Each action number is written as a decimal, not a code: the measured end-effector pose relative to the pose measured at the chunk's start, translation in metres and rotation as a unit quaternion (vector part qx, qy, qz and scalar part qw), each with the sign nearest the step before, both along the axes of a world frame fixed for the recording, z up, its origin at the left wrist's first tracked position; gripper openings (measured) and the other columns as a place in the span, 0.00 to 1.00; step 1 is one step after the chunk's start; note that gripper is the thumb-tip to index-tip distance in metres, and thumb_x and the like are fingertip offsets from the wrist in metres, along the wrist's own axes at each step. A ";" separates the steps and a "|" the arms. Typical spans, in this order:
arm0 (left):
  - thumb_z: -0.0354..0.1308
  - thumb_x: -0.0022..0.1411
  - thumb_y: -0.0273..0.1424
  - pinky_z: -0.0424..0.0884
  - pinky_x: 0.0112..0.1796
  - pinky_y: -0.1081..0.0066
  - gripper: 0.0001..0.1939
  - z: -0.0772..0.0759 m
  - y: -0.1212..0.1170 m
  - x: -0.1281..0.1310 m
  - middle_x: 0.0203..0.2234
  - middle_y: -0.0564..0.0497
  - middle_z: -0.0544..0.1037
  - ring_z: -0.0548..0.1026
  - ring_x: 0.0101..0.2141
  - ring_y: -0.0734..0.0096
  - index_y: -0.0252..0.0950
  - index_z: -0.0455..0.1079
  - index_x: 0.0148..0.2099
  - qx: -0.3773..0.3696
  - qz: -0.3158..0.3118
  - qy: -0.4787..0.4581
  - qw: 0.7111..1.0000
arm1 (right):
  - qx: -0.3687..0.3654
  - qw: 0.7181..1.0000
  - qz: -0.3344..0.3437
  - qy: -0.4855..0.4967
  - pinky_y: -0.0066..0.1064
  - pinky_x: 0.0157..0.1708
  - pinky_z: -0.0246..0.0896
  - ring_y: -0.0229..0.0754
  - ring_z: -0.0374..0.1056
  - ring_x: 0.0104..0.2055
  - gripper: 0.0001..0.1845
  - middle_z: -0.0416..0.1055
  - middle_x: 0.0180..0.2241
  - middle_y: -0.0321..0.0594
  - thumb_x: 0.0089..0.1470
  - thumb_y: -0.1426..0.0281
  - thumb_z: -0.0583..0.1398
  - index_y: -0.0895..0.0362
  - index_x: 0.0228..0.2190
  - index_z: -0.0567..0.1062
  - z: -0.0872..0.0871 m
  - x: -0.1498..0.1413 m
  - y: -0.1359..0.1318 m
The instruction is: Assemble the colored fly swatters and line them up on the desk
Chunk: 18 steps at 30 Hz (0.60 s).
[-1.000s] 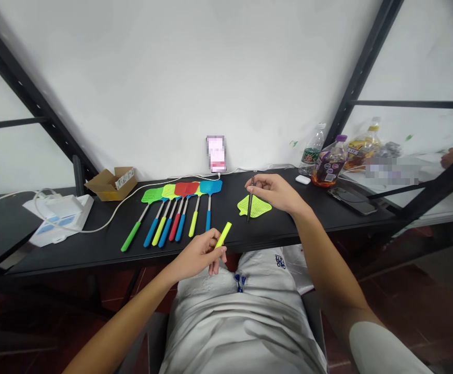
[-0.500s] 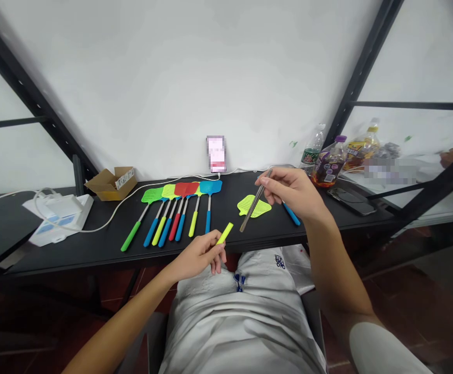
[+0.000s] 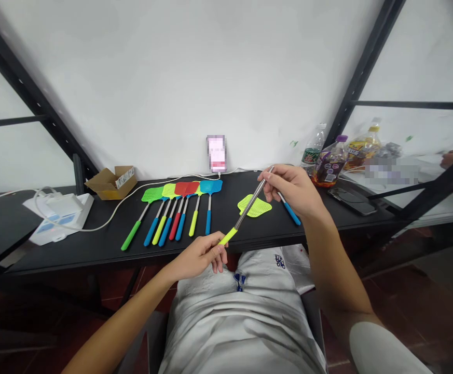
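Note:
My left hand [image 3: 206,253] is closed round a yellow handle grip [image 3: 229,237]. In my right hand [image 3: 290,188] a thin metal rod [image 3: 248,206] is pinched near its upper end. The rod's lower end meets the top of the yellow grip, so the two form one slanted line; how deep it sits inside cannot be seen. Behind the rod, a yellow perforated fly swatter head [image 3: 259,206] lies on the black table. A blue handle [image 3: 291,213] with a metal shaft lies beside my right hand, its upper part hidden by the hand.
Several fly swatters [image 3: 187,188] in green, yellow, red and blue lie in a row on the table [image 3: 105,244]. A phone [image 3: 216,154] leans on the wall. An open cardboard box [image 3: 113,184], a white cable and charger stand left; bottles [image 3: 329,162] and another phone [image 3: 352,201] are right.
The metal rod has moved down and left, and its lower end now meets the yellow grip. My left hand has barely moved, though the grip in it tilts more.

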<state>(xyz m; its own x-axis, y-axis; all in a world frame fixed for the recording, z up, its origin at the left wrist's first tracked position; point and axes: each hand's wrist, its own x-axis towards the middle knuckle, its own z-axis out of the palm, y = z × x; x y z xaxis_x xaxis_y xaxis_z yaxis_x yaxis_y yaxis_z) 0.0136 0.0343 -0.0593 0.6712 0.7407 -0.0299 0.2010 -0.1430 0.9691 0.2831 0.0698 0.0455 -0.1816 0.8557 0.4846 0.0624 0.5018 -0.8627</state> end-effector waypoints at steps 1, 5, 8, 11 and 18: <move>0.49 0.72 0.42 0.74 0.29 0.70 0.14 0.000 0.000 0.000 0.30 0.49 0.77 0.77 0.26 0.71 0.35 0.62 0.45 -0.002 -0.001 -0.001 1.000 | -0.002 1.000 0.004 0.000 0.26 0.19 0.51 0.32 0.65 0.21 0.11 0.70 0.23 0.35 0.59 0.62 0.62 0.58 0.33 0.78 0.000 0.000 0.000; 0.49 0.72 0.42 0.74 0.30 0.69 0.14 0.000 0.000 0.000 0.30 0.49 0.77 0.77 0.26 0.71 0.36 0.61 0.46 -0.009 -0.003 -0.015 1.000 | 0.002 1.000 0.014 -0.005 0.26 0.19 0.52 0.33 0.67 0.21 0.11 0.72 0.23 0.36 0.58 0.62 0.62 0.59 0.32 0.77 0.000 -0.002 0.000; 0.48 0.72 0.42 0.74 0.30 0.68 0.14 -0.001 0.001 -0.001 0.31 0.49 0.77 0.78 0.26 0.70 0.36 0.61 0.46 -0.016 -0.005 -0.027 0.999 | -0.001 1.000 0.011 -0.017 0.26 0.18 0.52 0.35 0.70 0.21 0.12 0.73 0.23 0.37 0.58 0.62 0.62 0.59 0.32 0.77 0.000 -0.004 0.000; 0.49 0.72 0.42 0.74 0.30 0.67 0.14 -0.001 0.002 -0.002 0.31 0.48 0.77 0.78 0.27 0.69 0.36 0.60 0.47 -0.019 -0.009 -0.041 0.999 | -0.016 0.999 0.019 -0.021 0.26 0.17 0.53 0.37 0.72 0.22 0.11 0.73 0.22 0.37 0.57 0.63 0.62 0.59 0.32 0.76 0.001 -0.004 0.000; 0.50 0.72 0.42 0.72 0.30 0.68 0.14 -0.007 0.003 0.001 0.32 0.47 0.78 0.78 0.28 0.69 0.35 0.61 0.46 -0.036 -0.045 -0.071 0.996 | -0.078 0.988 0.079 -0.104 0.24 0.18 0.58 0.39 0.76 0.24 0.11 0.78 0.26 0.42 0.58 0.64 0.62 0.60 0.33 0.75 -0.005 -0.011 0.006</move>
<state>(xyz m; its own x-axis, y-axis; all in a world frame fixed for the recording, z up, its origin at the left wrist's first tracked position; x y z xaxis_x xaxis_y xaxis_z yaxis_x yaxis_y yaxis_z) 0.0144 0.0369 -0.0663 0.7363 0.6763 0.0202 0.0497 -0.0838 0.9952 0.2721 0.0758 0.0403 -0.4010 0.8700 0.2869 0.1778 0.3812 -0.9072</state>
